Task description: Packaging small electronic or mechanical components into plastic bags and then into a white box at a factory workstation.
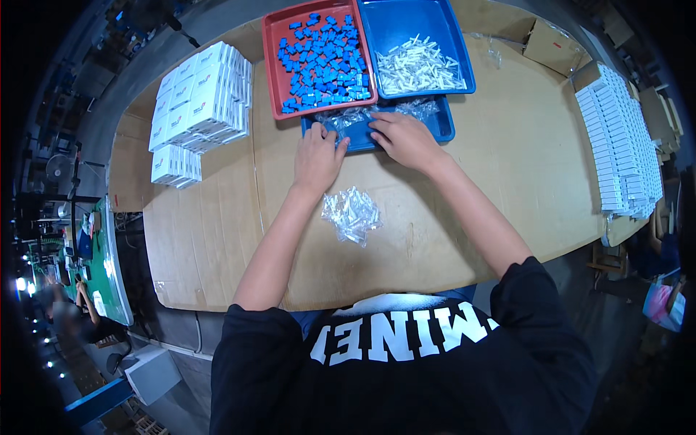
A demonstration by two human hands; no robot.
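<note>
Both of my hands are at the front of a lower blue tray (pixel 431 135) that holds clear plastic bags (pixel 351 117). My left hand (pixel 319 154) lies over its front left edge, thumb apart from the bent fingers. Over the tray's middle, my right hand (pixel 407 138) reaches in from the right with fingers spread, the tips against the plastic. I see nothing held in either hand. Closer to me on the cardboard surface lies a small pile of clear packets (pixel 352 214) with white pieces in them.
Behind the lower tray, overlapping it, are a red tray (pixel 272 69) of small blue parts (pixel 319 61) and a blue tray (pixel 406 18) of white plug-like pieces (pixel 420 67). White boxes (pixel 190 98) are stacked at left, more (pixel 620 148) at right. Cardboard (pixel 464 210) covers the table.
</note>
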